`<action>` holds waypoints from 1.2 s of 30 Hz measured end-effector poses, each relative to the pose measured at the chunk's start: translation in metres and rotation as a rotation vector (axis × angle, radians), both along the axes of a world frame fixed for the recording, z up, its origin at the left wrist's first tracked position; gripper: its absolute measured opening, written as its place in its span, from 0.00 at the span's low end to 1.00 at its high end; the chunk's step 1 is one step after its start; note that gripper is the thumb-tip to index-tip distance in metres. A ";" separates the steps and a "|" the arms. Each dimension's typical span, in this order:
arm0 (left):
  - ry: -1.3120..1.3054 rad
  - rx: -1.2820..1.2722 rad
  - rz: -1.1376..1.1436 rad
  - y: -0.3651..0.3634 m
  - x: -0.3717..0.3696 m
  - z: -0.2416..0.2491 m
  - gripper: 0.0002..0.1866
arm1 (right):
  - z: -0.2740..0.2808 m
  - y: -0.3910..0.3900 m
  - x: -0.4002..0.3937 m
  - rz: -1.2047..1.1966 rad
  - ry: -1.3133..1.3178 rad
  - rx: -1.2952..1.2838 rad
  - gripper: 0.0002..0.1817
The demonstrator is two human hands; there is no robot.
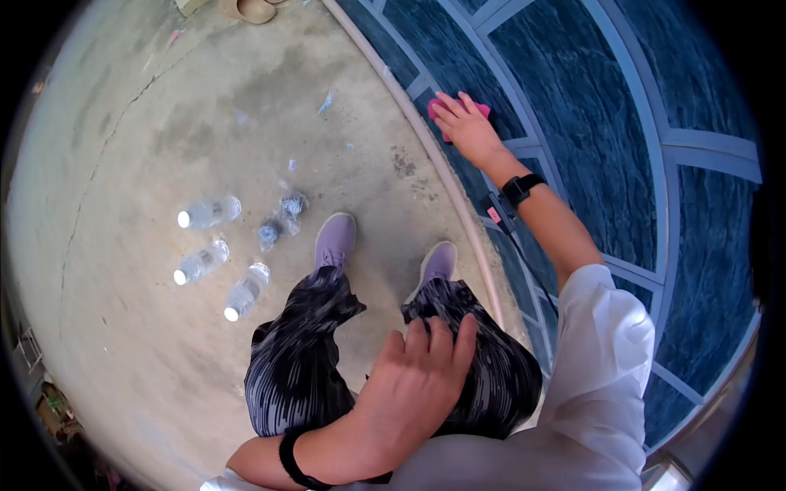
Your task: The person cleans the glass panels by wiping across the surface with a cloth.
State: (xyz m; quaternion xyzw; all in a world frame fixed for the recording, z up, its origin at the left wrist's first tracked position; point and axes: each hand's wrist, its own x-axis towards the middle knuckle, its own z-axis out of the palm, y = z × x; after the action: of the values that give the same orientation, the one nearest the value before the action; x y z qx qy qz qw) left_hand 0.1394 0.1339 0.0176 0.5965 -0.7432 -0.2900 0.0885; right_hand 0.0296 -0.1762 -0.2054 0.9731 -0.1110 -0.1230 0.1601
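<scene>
The right hand [464, 123], fingers spread wide, lies over a pink cloth [484, 110] against the blue tiled wall [571, 123]; most of the cloth is hidden beneath the palm and fingers. A black band [521, 189] circles that wrist, with a small black device [499, 213] and its cable just beside it. The left hand [413, 383] hangs over the lap, back upward, fingers bent down in front of the dark patterned trousers [301, 360]; the fingertips are out of sight, so I cannot tell whether it holds anything. Below the knees, two mauve shoes [336, 239] stand on the concrete floor [188, 123]. A pale pipe [438, 151] runs along the wall's foot. Left of the shoes lie three clear bottles [202, 262] with white caps and, nearer the feet, two crumpled see-through lumps [292, 204].
</scene>
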 end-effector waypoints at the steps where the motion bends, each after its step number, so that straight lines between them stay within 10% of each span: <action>1: 0.004 0.002 0.002 0.000 0.003 -0.002 0.28 | -0.015 0.000 -0.007 -0.009 0.179 -0.023 0.21; 11: 0.023 0.116 -0.003 0.003 0.024 0.017 0.26 | -0.051 0.079 -0.162 0.282 0.846 -0.090 0.24; 22: -0.048 0.153 0.037 -0.016 0.014 0.011 0.24 | -0.085 -0.041 0.055 -0.030 0.110 -0.284 0.17; 36: -0.013 -0.024 -0.009 -0.008 -0.007 0.002 0.29 | -0.004 0.109 -0.205 0.074 0.524 -0.029 0.16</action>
State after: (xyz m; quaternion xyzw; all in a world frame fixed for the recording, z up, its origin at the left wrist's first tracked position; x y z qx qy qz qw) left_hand 0.1324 0.1255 0.0198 0.5939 -0.7498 -0.2775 0.0896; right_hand -0.1758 -0.0672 -0.2091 0.9091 -0.0315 -0.3633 0.2015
